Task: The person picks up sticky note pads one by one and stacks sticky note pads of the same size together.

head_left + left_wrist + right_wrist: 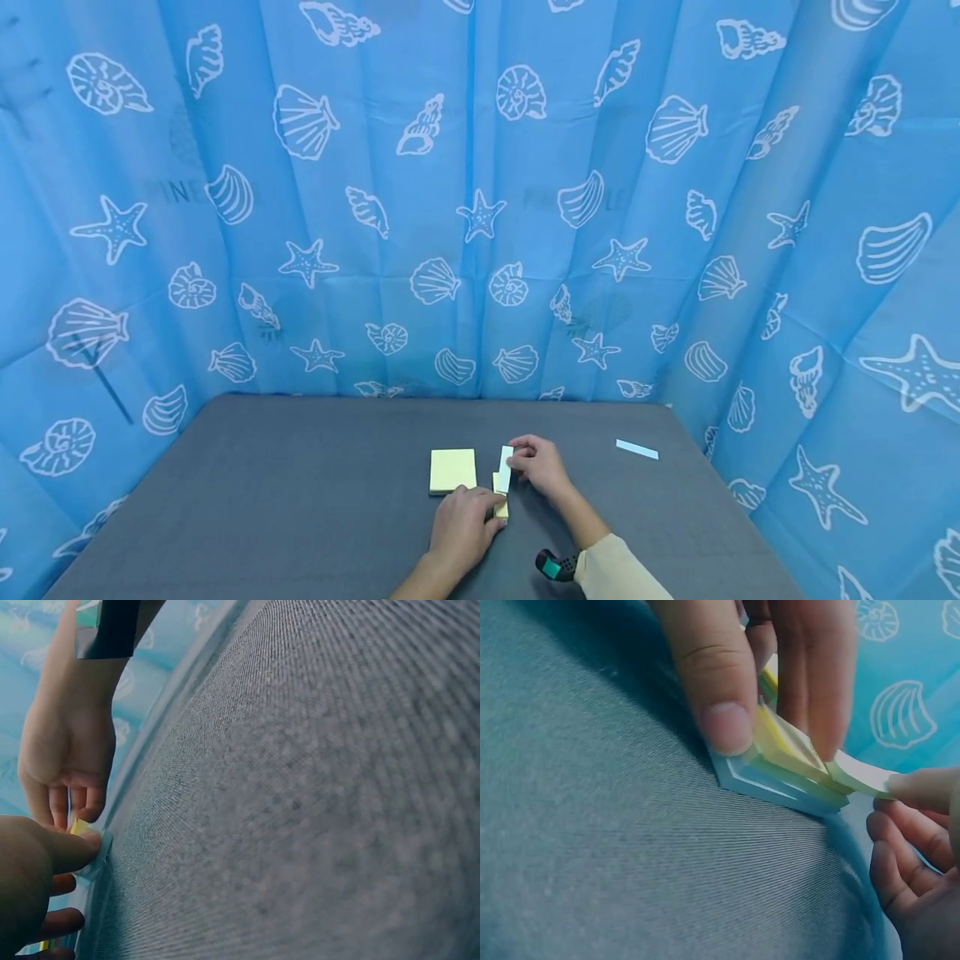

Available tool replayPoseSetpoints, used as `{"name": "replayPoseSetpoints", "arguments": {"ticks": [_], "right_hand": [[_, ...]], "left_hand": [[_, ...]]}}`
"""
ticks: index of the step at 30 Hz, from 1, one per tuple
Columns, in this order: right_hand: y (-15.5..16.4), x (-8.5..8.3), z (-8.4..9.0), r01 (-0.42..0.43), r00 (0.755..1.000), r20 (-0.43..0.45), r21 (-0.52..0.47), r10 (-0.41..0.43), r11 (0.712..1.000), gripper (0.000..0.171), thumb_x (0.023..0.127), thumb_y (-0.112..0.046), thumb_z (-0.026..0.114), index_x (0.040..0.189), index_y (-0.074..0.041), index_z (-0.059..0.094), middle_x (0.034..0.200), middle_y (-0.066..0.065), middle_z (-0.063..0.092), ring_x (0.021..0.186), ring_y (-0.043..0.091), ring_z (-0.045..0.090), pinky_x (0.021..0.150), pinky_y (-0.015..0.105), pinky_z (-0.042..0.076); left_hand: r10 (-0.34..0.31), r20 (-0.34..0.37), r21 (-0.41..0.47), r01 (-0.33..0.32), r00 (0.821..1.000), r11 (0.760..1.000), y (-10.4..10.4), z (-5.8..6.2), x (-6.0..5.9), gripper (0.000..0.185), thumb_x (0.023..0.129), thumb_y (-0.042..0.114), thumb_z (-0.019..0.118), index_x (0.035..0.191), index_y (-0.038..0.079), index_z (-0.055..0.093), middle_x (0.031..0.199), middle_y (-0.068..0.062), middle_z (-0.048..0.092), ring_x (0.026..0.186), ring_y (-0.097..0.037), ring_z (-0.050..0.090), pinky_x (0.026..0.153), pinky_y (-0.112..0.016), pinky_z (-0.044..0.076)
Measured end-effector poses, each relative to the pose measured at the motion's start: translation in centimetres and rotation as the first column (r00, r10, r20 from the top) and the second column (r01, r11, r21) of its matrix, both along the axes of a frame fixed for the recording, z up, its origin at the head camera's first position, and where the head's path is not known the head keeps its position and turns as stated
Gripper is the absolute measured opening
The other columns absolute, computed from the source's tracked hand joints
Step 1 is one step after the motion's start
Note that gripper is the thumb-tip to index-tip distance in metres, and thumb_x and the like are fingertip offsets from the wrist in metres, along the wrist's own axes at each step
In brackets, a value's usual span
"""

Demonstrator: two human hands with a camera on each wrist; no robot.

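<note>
My left hand [463, 525] grips a narrow pad of sticky notes [784, 750] between thumb and fingers, low on the grey tabletop. The right wrist view shows yellow on top of this pad and green and blue layers beneath. At its far end, my right hand [542, 467] pinches a pale sticky-note strip [506, 469] between thumb and finger. The strip slants up from the pad, and its near end meets the pad close to the left fingertips. A square yellow sticky-note pad [453, 471] lies just beyond the left hand, to the left.
Another pale blue strip [637, 450] lies alone towards the right of the grey cloth-covered table [300, 492]. A blue curtain [480, 208] with white shell prints hangs behind the table and along its sides. A dark wrist strap [557, 567] sits on the right forearm.
</note>
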State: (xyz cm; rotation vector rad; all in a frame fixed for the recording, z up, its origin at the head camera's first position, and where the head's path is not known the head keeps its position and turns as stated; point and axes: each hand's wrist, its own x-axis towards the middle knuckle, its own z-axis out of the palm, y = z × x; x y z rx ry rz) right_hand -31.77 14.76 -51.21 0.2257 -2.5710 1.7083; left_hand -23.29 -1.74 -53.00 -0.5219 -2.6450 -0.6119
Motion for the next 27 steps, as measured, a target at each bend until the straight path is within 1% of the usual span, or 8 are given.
{"name": "replayPoseSetpoints", "arguments": {"ticks": [2, 5, 10, 14, 16, 18, 22, 27], "right_hand": [[0.0, 0.1, 0.0, -0.020, 1.000, -0.010, 0.059, 0.020, 0.998, 0.020, 0.084, 0.000, 0.072, 0.103, 0.002, 0.068, 0.077, 0.003, 0.066, 0.066, 0.017, 0.059, 0.057, 0.033, 0.051], [0.0, 0.3, -0.1, -0.040, 0.999, -0.016, 0.114, 0.042, 0.993, 0.019, 0.083, -0.001, 0.073, 0.102, 0.001, 0.068, 0.076, 0.001, 0.064, 0.064, 0.015, 0.057, 0.055, 0.031, 0.049], [0.0, 0.5, -0.1, -0.062, 0.997, -0.025, 0.133, 0.066, 0.989, 0.018, 0.083, 0.001, 0.072, 0.100, 0.001, 0.068, 0.075, 0.001, 0.063, 0.061, 0.014, 0.054, 0.051, 0.031, 0.046], [-0.1, 0.9, 0.2, -0.095, 0.995, -0.026, 0.142, 0.100, 0.985, 0.018, 0.083, 0.001, 0.071, 0.101, 0.002, 0.068, 0.075, 0.002, 0.062, 0.060, 0.015, 0.054, 0.052, 0.031, 0.046], [-0.2, 1.2, 0.5, -0.119, 0.992, -0.021, 0.150, 0.123, 0.982, 0.018, 0.084, 0.001, 0.071, 0.101, 0.003, 0.068, 0.075, 0.003, 0.062, 0.060, 0.015, 0.053, 0.053, 0.031, 0.046], [-0.2, 1.4, 0.6, -0.142, 0.989, -0.009, 0.160, 0.146, 0.977, 0.018, 0.084, 0.000, 0.071, 0.101, 0.003, 0.068, 0.076, 0.003, 0.062, 0.061, 0.015, 0.053, 0.054, 0.031, 0.046], [-0.2, 1.5, 0.9, -0.175, 0.984, 0.006, 0.185, 0.177, 0.967, 0.017, 0.084, -0.002, 0.071, 0.100, 0.002, 0.070, 0.079, 0.004, 0.063, 0.066, 0.014, 0.054, 0.057, 0.030, 0.046], [-0.1, 1.4, 1.0, -0.199, 0.980, 0.020, 0.205, 0.199, 0.958, 0.014, 0.084, -0.003, 0.070, 0.097, 0.002, 0.071, 0.081, 0.003, 0.064, 0.067, 0.014, 0.055, 0.056, 0.028, 0.046]], "left_hand": [[-0.003, 0.002, 0.004, 0.003, 1.000, 1.000, 0.0, 0.0, -0.1, 0.029, 0.073, 0.030, 0.085, 0.100, 0.024, 0.076, 0.093, 0.011, 0.071, 0.076, -0.010, 0.058, 0.065, -0.031, 0.047], [-0.006, -0.009, 0.013, 0.006, 1.000, 1.000, 0.0, -0.1, -0.1, 0.029, 0.072, 0.030, 0.086, 0.098, 0.024, 0.075, 0.091, 0.011, 0.071, 0.073, -0.009, 0.057, 0.064, -0.030, 0.046], [0.011, -0.043, 0.026, -0.010, 0.999, 1.000, 0.0, -0.3, -0.1, 0.031, 0.070, 0.029, 0.087, 0.095, 0.023, 0.071, 0.082, 0.010, 0.069, 0.068, -0.011, 0.057, 0.060, -0.032, 0.045], [0.020, -0.051, 0.022, -0.019, 0.998, 1.000, 0.0, -0.2, -0.1, 0.040, 0.069, 0.029, 0.088, 0.104, 0.023, 0.070, 0.084, 0.008, 0.070, 0.067, -0.013, 0.058, 0.058, -0.033, 0.045], [0.015, -0.040, 0.016, -0.015, 0.999, 1.000, 0.0, -0.1, -0.1, 0.044, 0.069, 0.029, 0.088, 0.109, 0.023, 0.071, 0.087, 0.008, 0.071, 0.068, -0.012, 0.058, 0.059, -0.033, 0.046], [0.007, -0.022, 0.007, -0.007, 1.000, 1.000, 0.0, 0.0, 0.0, 0.043, 0.070, 0.030, 0.087, 0.111, 0.024, 0.072, 0.090, 0.008, 0.072, 0.070, -0.011, 0.057, 0.061, -0.032, 0.046], [-0.001, 0.018, -0.006, 0.001, 1.000, 1.000, 0.1, 0.1, 0.0, 0.036, 0.072, 0.029, 0.086, 0.106, 0.024, 0.075, 0.092, 0.009, 0.072, 0.075, -0.010, 0.058, 0.065, -0.033, 0.047], [0.007, 0.035, -0.015, -0.006, 0.999, 1.000, 0.2, 0.1, 0.0, 0.034, 0.072, 0.029, 0.086, 0.104, 0.024, 0.076, 0.093, 0.010, 0.072, 0.075, -0.008, 0.058, 0.066, -0.032, 0.047]]}}
